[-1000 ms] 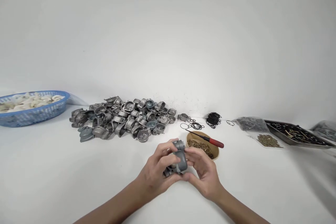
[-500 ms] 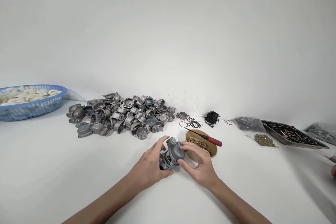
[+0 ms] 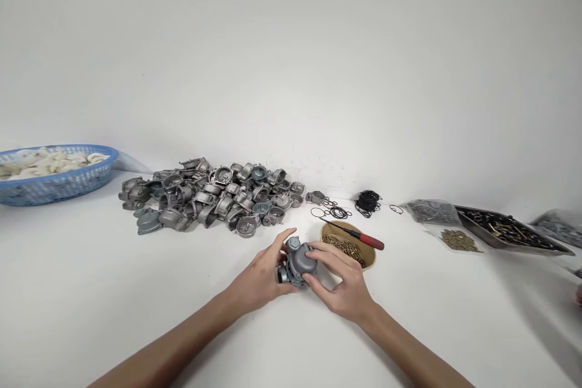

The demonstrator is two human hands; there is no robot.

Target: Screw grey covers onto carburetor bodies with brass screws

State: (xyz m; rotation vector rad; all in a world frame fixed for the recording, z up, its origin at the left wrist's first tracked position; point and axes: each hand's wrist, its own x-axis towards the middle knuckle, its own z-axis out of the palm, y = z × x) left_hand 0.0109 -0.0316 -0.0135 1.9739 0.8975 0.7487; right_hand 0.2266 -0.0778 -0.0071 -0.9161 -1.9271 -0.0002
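Low over the table, my left hand (image 3: 257,280) is closed round a grey metal carburetor body (image 3: 282,274), gripping it from the left. A rounded grey float bowl (image 3: 304,259) sits on top of the body, against its rim. My right hand (image 3: 342,284) holds this bowl between thumb and fingers from the right. Whether the bowl is fully seated I cannot tell. Just beyond my right hand stands a tan bowl (image 3: 370,264) of brass-coloured screws (image 3: 343,247). A screwdriver (image 3: 370,240) with a red handle lies across its rim.
A heap of grey float bowls (image 3: 225,200) lies at the back left, beside a blue basket (image 3: 59,188) of white parts. Black rubber rings (image 3: 367,201) lie by the wall. To the right are bagged parts (image 3: 431,212), small brass pieces (image 3: 459,240) and a metal tray (image 3: 518,242).
The float bowl has come down onto the carburetor body, covering the inner parts that showed before. Both hands still hold their pieces.
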